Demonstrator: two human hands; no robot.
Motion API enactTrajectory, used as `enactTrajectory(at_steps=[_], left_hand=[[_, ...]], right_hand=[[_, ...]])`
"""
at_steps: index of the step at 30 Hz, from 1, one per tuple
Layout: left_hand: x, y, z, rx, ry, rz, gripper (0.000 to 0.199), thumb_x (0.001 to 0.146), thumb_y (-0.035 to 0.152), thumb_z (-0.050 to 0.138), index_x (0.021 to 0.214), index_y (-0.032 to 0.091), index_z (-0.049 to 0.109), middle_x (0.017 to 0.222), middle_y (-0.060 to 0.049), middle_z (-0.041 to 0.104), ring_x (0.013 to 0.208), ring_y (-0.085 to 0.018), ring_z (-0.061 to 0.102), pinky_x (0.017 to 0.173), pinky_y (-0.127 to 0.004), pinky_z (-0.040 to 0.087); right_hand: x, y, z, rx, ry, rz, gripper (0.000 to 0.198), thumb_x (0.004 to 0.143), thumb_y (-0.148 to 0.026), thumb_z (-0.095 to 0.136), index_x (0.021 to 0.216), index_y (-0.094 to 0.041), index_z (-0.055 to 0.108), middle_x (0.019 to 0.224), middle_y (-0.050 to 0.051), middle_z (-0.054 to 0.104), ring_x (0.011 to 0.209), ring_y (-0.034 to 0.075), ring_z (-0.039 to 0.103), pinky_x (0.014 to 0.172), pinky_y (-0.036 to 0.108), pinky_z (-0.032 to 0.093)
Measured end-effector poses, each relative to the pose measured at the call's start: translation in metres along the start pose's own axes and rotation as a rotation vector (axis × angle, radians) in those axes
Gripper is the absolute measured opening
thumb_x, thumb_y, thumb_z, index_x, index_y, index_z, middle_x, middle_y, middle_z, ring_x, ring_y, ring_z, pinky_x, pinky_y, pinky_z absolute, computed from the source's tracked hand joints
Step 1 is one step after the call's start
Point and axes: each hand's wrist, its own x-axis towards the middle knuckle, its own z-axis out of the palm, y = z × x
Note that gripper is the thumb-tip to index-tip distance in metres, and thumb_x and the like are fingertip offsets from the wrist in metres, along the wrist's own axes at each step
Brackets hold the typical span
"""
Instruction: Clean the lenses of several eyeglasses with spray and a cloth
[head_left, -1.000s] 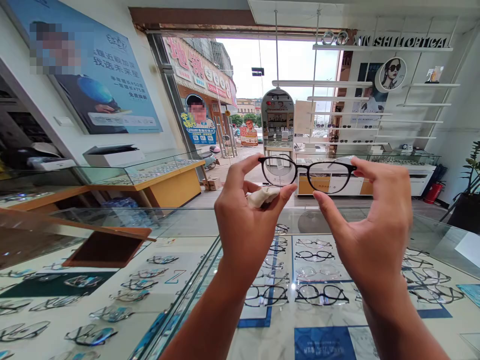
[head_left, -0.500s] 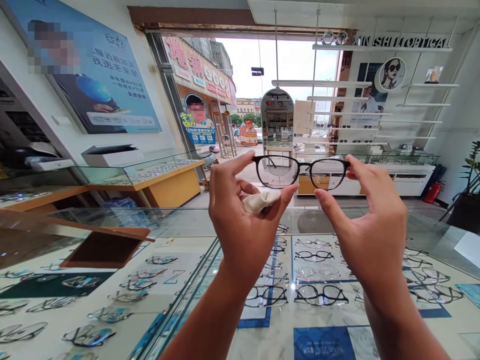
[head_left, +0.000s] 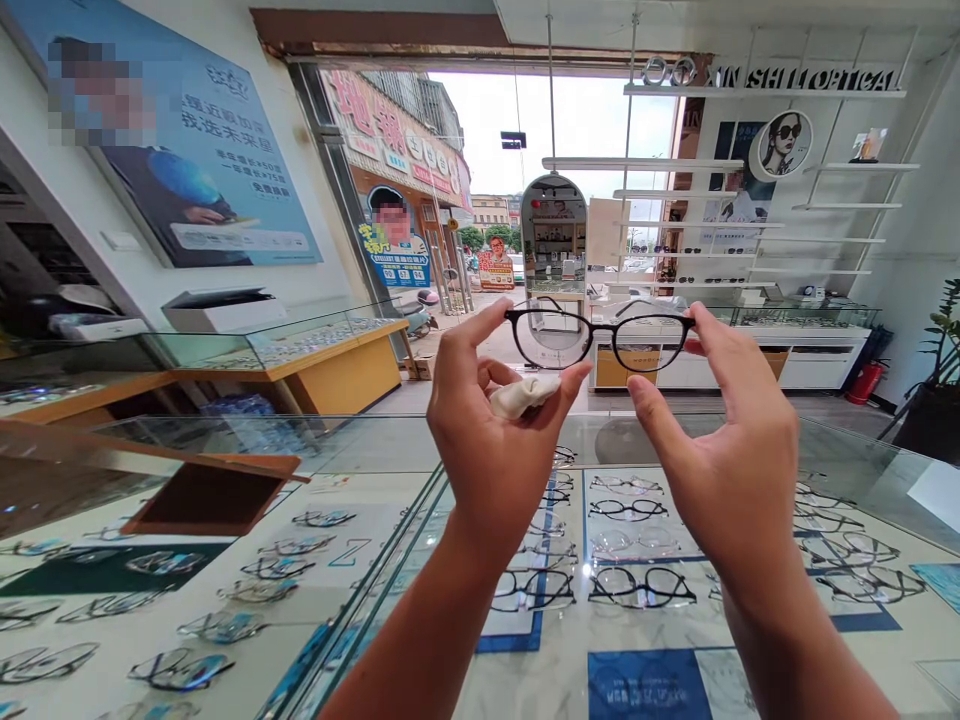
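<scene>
A pair of black-rimmed eyeglasses (head_left: pixel 601 327) is held up at about chest height above the glass counter, lenses upright and facing me. My left hand (head_left: pixel 499 430) grips the left end of the frame with its index finger, the thumb close under the left lens. Tucked in the same palm is a bunched cream cloth (head_left: pixel 523 396). On the other side, my right hand (head_left: pixel 727 430) has its index finger at the right end of the frame, its thumb below the right lens. The temples point away from me and are mostly hidden.
Under my hands is a glass display case (head_left: pixel 547 690) with rows of eyeglasses (head_left: pixel 643 588). A brown tray (head_left: pixel 214 497) stands at the left. Farther off are a yellow-fronted counter (head_left: pixel 345 372), an arched mirror (head_left: pixel 555 230), and a fire extinguisher (head_left: pixel 866 383) at right.
The eyeglasses have tilted slightly and shifted a little up and left. My right hand has moved a bit left, and my left hand slightly right. Both keep their hold.
</scene>
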Motion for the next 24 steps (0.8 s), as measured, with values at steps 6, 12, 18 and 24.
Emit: enactTrajectory(at_steps=[6,12,18,24], left_hand=[[0.001,0.0,0.002,-0.044,-0.026,-0.08,0.06,0.078,0.034,0.091,0.131,0.026,0.065,0.135,-0.01,0.069,0.074,-0.012,0.063,0.058,-0.025,0.055],[0.001,-0.004,0.005,-0.033,-0.02,-0.049,0.056,0.081,0.033,0.088,0.131,0.025,0.065,0.14,-0.012,0.067,0.079,-0.013,0.066,0.06,-0.026,0.056],[-0.003,-0.004,0.006,-0.003,0.019,0.01,0.057,0.082,0.032,0.089,0.131,0.026,0.061,0.138,-0.011,0.066,0.073,-0.011,0.061,0.065,-0.03,0.056],[-0.007,-0.006,0.006,-0.002,0.064,0.216,0.06,0.08,0.033,0.092,0.13,0.024,0.061,0.132,-0.013,0.06,0.1,-0.021,0.064,0.067,-0.031,0.057]], right_hand=[[-0.001,-0.003,-0.001,0.0,-0.004,0.001,0.055,0.099,-0.041,0.063,0.15,-0.023,0.058,0.145,0.015,0.069,0.134,0.035,0.064,0.113,0.063,0.052],[0.001,-0.006,-0.004,0.051,-0.001,0.02,0.053,0.097,-0.04,0.065,0.148,-0.024,0.061,0.144,0.015,0.069,0.133,0.036,0.065,0.113,0.065,0.051],[0.003,-0.008,-0.004,0.144,0.021,0.076,0.048,0.096,-0.039,0.067,0.141,-0.023,0.067,0.14,0.015,0.072,0.125,0.033,0.069,0.112,0.062,0.052],[0.008,0.01,0.018,0.465,0.088,0.305,0.038,0.099,-0.043,0.063,0.13,-0.024,0.074,0.131,0.011,0.076,0.108,0.025,0.074,0.1,0.051,0.06]])
